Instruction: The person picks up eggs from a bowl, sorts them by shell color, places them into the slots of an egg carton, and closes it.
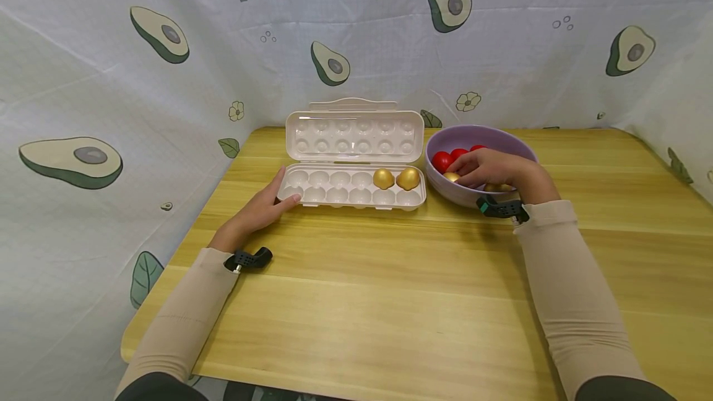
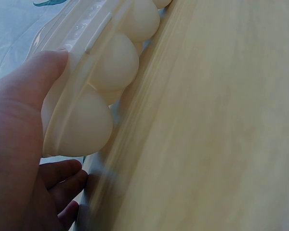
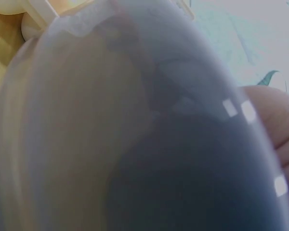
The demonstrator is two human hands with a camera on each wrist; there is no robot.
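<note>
An egg box (image 1: pixel 351 205) of pale plastic lies with its lid (image 1: pixel 354 113) raised at the back. Two golden balls (image 1: pixel 383 179) sit side by side in its back row, at the right end. My left hand (image 1: pixel 257 210) grips the box's left end, thumb (image 2: pixel 48 72) on the rim, with some fingers below it. My right hand (image 1: pixel 490 169) reaches into a purple bowl (image 1: pixel 445 189), fingertips at a golden ball (image 1: pixel 452 176); whether they pinch it is unclear. Red balls (image 1: pixel 442 161) lie beside it. The bowl's wall (image 3: pixel 86 120) hides the fingers in the right wrist view.
Both the egg box and the bowl stand toward the back of a wooden table (image 1: pixel 379 302). A white curtain (image 1: pixel 384 30) with avocado prints hangs behind and to the sides. More gold (image 1: pixel 497 188) shows under the right hand.
</note>
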